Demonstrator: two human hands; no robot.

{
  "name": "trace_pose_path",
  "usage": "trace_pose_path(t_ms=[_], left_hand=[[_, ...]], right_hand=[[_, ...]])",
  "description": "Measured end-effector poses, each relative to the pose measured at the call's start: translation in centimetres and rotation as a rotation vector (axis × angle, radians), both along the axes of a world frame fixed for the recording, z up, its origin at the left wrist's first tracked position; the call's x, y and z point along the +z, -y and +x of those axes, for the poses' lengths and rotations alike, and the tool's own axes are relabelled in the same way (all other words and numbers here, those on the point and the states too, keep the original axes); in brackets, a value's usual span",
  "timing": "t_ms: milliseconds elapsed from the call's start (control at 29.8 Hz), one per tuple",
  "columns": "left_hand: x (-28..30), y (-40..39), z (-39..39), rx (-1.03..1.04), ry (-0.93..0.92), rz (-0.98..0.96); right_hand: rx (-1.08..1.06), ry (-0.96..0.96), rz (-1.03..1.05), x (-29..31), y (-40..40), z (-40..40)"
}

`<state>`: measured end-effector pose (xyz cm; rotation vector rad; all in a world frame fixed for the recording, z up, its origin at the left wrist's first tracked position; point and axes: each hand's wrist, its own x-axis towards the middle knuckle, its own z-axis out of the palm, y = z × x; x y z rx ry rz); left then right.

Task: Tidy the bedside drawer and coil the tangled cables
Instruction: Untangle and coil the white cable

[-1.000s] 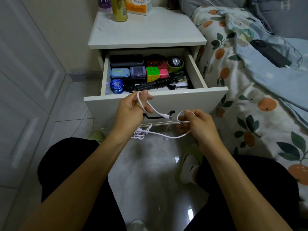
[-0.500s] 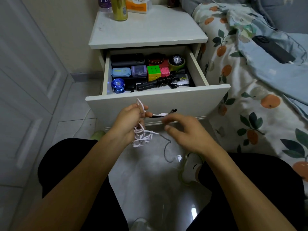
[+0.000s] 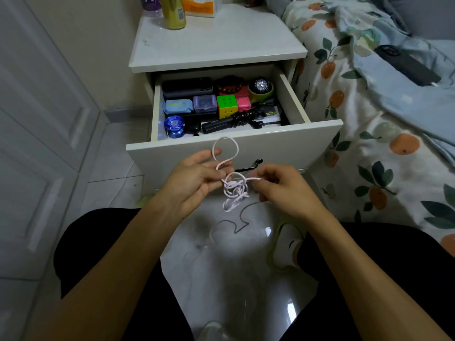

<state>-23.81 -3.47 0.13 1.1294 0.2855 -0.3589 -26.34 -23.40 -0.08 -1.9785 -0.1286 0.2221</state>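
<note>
A tangled white cable point(image 3: 233, 188) hangs between my hands in front of the open white drawer point(image 3: 283, 141). My left hand point(image 3: 194, 180) holds one strand with its fingers, and a loop of it rises over the drawer front. My right hand point(image 3: 278, 185) pinches another strand at the right of the knot. The drawer holds a black coiled cable with a power strip point(image 3: 236, 119), a puzzle cube point(image 3: 227, 105), a pink cube point(image 3: 243, 102), a blue yo-yo point(image 3: 174, 125), small cases and a watch point(image 3: 261, 85).
The white nightstand top point(image 3: 221, 43) carries bottles and an orange pack at the back. A bed with fruit-print bedding point(image 3: 369, 134) lies to the right, with a black device point(image 3: 408, 66) on it. White cupboard doors point(image 3: 37, 119) stand on the left. Glossy floor lies below my knees.
My right hand came back to the cable and pinched a strand. The cable's slack gathered into a knot between my hands, and a loop rose above my left fingers.
</note>
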Motion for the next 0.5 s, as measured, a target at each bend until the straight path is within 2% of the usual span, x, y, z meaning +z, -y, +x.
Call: trace_pose_path(t_ms=[134,235,402,503], left_hand=[[0.0,0.6,-0.2,0.015,0.047,0.067],[0.1,0.9,-0.5,0.001,0.079,0.06],[0.1,1.0,-0.9,-0.073,0.273,0.417],[0.2,1.4,-1.1,-0.106,0.279,0.416]], right_hand=[[0.105,0.034,0.092,0.5,-0.6,-0.4],[0.044,0.076,0.082,0.2,-0.7,-0.5],[-0.1,0.092,0.091,0.3,-0.4,-0.1],[-0.128,0.12,0.114,0.6,-0.3,-0.1]])
